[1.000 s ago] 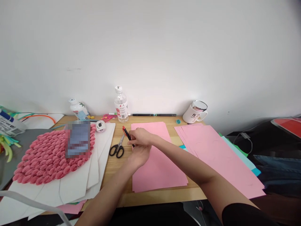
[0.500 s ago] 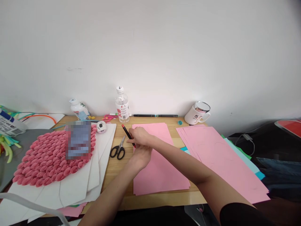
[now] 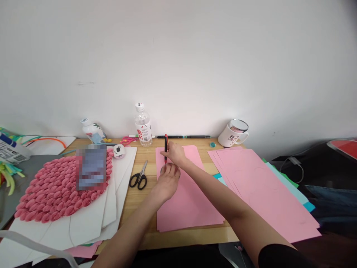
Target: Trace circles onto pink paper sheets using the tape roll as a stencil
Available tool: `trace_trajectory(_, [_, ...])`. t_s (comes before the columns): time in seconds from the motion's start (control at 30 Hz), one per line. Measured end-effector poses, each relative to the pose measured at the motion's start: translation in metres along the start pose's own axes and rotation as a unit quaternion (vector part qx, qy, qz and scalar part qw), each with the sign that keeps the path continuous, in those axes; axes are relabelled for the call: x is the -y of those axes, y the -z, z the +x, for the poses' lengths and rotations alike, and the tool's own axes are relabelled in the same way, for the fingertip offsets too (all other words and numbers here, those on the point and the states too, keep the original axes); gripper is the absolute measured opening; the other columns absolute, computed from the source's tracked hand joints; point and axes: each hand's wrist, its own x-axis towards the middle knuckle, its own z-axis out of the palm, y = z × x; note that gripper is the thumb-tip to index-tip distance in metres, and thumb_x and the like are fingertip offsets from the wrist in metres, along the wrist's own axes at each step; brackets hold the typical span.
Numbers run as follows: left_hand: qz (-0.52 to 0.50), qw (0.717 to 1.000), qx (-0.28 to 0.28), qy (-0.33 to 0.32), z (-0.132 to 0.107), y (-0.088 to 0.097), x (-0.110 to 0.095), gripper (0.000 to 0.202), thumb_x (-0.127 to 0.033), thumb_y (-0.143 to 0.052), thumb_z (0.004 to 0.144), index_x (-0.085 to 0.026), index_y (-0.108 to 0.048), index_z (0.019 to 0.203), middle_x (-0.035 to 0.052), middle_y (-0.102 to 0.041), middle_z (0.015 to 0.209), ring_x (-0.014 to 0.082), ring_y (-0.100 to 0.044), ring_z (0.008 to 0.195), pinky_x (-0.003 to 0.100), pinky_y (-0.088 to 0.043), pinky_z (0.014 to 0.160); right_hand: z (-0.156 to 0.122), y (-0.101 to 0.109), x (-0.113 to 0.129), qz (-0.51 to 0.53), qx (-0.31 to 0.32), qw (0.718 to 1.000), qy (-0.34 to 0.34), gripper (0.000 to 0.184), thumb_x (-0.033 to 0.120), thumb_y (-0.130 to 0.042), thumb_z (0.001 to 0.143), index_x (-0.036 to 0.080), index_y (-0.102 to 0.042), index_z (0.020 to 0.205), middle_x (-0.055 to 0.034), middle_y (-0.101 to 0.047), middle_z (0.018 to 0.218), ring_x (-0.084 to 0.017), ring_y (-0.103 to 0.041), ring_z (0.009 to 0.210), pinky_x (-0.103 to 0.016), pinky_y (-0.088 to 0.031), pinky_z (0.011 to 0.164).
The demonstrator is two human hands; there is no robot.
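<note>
My right hand [image 3: 175, 153] pinches a black pen with red ends [image 3: 166, 144], held nearly upright with its lower end at the pink paper [image 3: 189, 197]. Below it, the fingers of my left hand [image 3: 167, 180] rest over a clear round object [image 3: 178, 171] and hold it down on the sheet. Most of this object is hidden under the fingers, so its exact kind is unclear. Black-handled scissors [image 3: 138, 179] lie on the wooden table to the left of the paper, blades slightly apart.
More pink sheets [image 3: 259, 190] lie on the right. A white mug [image 3: 232, 134], a clear bottle [image 3: 143, 130] and dark pens [image 3: 184, 137] line the wall. On the left, a phone [image 3: 92, 167] rests on pink rolled-paper pieces [image 3: 52, 190] above white sheets [image 3: 83, 223].
The pen has gone from slanted to nearly upright and moved right, over the paper. My hands, crossed closely before, have drawn slightly apart, and the round object now shows under my left fingers.
</note>
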Motion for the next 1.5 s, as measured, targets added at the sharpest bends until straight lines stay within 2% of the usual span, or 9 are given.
trace_trajectory(0.3, [0.011, 1.000, 0.006, -0.016, 0.000, 0.007, 0.001, 0.040, 0.000, -0.028, 0.084, -0.016, -0.051, 0.113, 0.0135, -0.048, 0.125, 0.0259, -0.041, 0.118, 0.046, -0.033, 0.103, -0.011, 0.007, -0.031, 0.020, -0.046, 0.991, -0.126, 0.021, 0.037, -0.061, 0.081, 0.017, -0.059, 0.088, -0.0101, -0.070, 0.078, -0.026, -0.067, 0.077, -0.030, -0.042, 0.060])
trace_trajectory(0.77, [-0.024, 0.999, -0.012, -0.047, 0.002, -0.001, 0.018, 0.028, -0.013, -0.032, 0.093, -0.018, -0.047, 0.116, 0.0099, -0.048, 0.126, 0.0234, -0.042, 0.117, 0.042, -0.038, 0.101, -0.043, 0.005, -0.058, 0.206, -0.115, 0.950, -0.203, 0.016, 0.032, -0.061, 0.076, 0.020, -0.053, 0.070, -0.0045, -0.066, 0.056, -0.020, -0.067, 0.061, -0.026, -0.047, 0.055])
trace_trajectory(0.9, [-0.080, 0.993, -0.066, -0.048, 0.000, -0.010, 0.021, 0.026, -0.010, -0.039, 0.089, -0.016, -0.047, 0.112, 0.0109, -0.047, 0.123, 0.0234, -0.043, 0.116, 0.042, -0.039, 0.101, -0.073, 0.013, -0.065, 0.405, -0.095, 0.889, -0.188, 0.028, 0.039, -0.067, 0.075, 0.021, -0.046, 0.068, -0.0006, -0.062, 0.048, -0.017, -0.061, 0.045, -0.025, -0.047, 0.046])
trace_trajectory(1.0, [-0.120, 0.985, -0.113, -0.052, -0.003, -0.020, 0.025, 0.014, -0.013, -0.037, 0.091, -0.018, -0.049, 0.096, 0.0099, -0.049, 0.114, 0.0234, -0.046, 0.113, 0.044, -0.043, 0.097, -0.109, 0.014, -0.065, 0.559, -0.098, 0.816, -0.112, 0.035, 0.050, -0.066, 0.076, 0.021, -0.046, 0.072, 0.0034, -0.058, 0.046, -0.014, -0.056, 0.037, -0.024, -0.046, 0.041])
trace_trajectory(1.07, [-0.144, 0.979, -0.134, -0.059, -0.005, -0.026, 0.027, 0.020, -0.014, -0.031, 0.094, -0.019, -0.048, 0.084, 0.0083, -0.050, 0.106, 0.0225, -0.046, 0.112, 0.043, -0.045, 0.095, -0.136, 0.014, -0.064, 0.588, -0.125, 0.795, -0.074, 0.034, 0.051, -0.062, 0.081, 0.020, -0.049, 0.078, 0.0048, -0.057, 0.047, -0.014, -0.057, 0.039, -0.024, -0.048, 0.043])
trace_trajectory(1.2, [-0.186, 0.966, -0.159, -0.079, -0.009, -0.035, 0.030, 0.017, -0.022, -0.037, 0.095, -0.019, -0.047, 0.082, 0.0084, -0.050, 0.109, 0.0232, -0.044, 0.120, 0.042, -0.045, 0.096, -0.189, 0.011, -0.068, 0.491, -0.119, 0.862, 0.045, 0.021, 0.037, -0.049, 0.093, 0.020, -0.060, 0.088, -0.0048, -0.071, 0.073, -0.021, -0.071, 0.078, -0.036, -0.057, 0.074])
trace_trajectory(1.3, [-0.205, 0.956, -0.188, -0.098, -0.010, -0.038, 0.034, 0.013, -0.023, -0.046, 0.092, -0.019, -0.048, 0.079, 0.0091, -0.050, 0.117, 0.0252, -0.037, 0.130, 0.044, -0.041, 0.102, -0.219, 0.005, -0.077, 0.343, -0.059, 0.921, 0.172, 0.008, 0.027, -0.058, 0.087, 0.022, -0.059, 0.093, -0.0100, -0.070, 0.108, -0.025, -0.063, 0.111, -0.048, -0.045, 0.101])
trace_trajectory(1.4, [-0.220, 0.941, -0.254, -0.044, -0.013, -0.035, 0.040, 0.015, -0.022, -0.043, 0.091, -0.019, -0.048, 0.077, 0.0087, -0.051, 0.119, 0.0249, -0.038, 0.130, 0.047, -0.038, 0.105, -0.234, -0.003, -0.086, 0.229, -0.021, 0.945, 0.232, 0.026, 0.020, -0.072, 0.075, 0.023, -0.055, 0.095, -0.0119, -0.062, 0.127, -0.028, -0.048, 0.130, -0.055, -0.027, 0.114])
trace_trajectory(1.5, [-0.236, 0.913, -0.331, 0.036, -0.020, -0.023, 0.046, 0.012, -0.025, -0.043, 0.091, -0.020, -0.050, 0.083, 0.0091, -0.053, 0.115, 0.0222, -0.051, 0.115, 0.045, -0.044, 0.098, -0.235, -0.012, -0.092, 0.181, -0.030, 0.953, 0.240, 0.023, 0.013, -0.066, 0.078, 0.023, -0.054, 0.095, -0.0125, -0.061, 0.129, -0.025, -0.045, 0.133, -0.056, -0.026, 0.114])
